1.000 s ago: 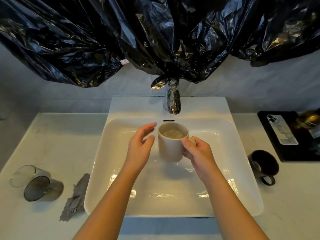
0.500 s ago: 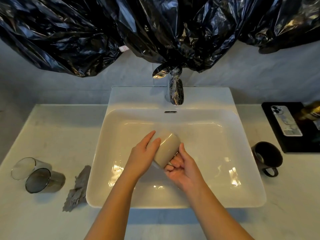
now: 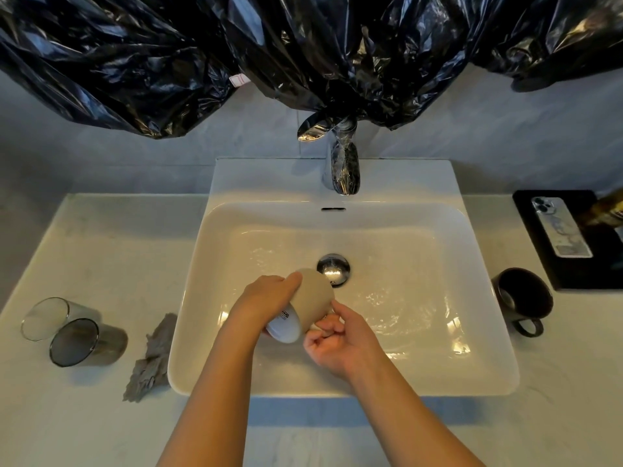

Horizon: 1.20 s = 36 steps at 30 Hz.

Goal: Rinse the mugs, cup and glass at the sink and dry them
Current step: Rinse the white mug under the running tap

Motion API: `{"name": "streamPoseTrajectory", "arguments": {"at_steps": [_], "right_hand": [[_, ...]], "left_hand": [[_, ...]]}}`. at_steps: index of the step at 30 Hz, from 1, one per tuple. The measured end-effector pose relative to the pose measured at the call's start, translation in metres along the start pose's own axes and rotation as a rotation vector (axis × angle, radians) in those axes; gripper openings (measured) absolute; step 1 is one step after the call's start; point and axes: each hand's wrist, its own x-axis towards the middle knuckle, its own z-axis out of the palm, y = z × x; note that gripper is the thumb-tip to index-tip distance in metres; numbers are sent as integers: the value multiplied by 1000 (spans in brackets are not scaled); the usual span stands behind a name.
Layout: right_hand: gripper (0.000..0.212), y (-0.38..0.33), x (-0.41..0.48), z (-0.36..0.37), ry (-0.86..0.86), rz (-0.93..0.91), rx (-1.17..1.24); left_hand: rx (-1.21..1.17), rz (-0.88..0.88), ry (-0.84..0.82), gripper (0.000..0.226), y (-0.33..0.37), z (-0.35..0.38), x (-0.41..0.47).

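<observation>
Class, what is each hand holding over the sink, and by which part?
The beige mug, tipped over: the left hand grips its side wall; the right hand curls at its handle side, the handle itself hidden.

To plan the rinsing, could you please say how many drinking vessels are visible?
4: beige mug held over the sink; dark mug right of it; clear glass and smoky glass left of it.

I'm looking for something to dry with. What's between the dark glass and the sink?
A crumpled grey cloth lies on the counter between the dark glass, which is on its side, and the left rim of the sink. The head view shows it.
</observation>
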Motion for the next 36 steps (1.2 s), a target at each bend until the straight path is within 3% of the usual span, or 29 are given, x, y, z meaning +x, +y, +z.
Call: {"name": "streamPoseTrajectory", "arguments": {"at_steps": [5, 16, 19, 23, 29, 31, 36], "right_hand": [[38, 0, 0, -1, 9, 33, 20], [42, -5, 0, 4, -32, -30, -2], [42, -2, -2, 11, -68, -78, -79], [16, 8, -7, 24, -224, -310, -412], [31, 29, -5, 35, -381, -552, -688], [39, 37, -2, 36, -362, -618, -789], [51, 46, 0, 38, -277, -780, -1093]], "left_hand": [[24, -39, 3, 41, -4, -2, -1], [216, 75, 77, 54, -6, -7, 1], [106, 131, 101, 48, -14, -11, 1], [-203, 335, 168, 35, -30, -19, -5], [-347, 554, 290, 25, -51, -40, -24], [-358, 559, 389, 21, -62, -45, -27], [-425, 373, 865, 17, -119, -60, -35]]}}
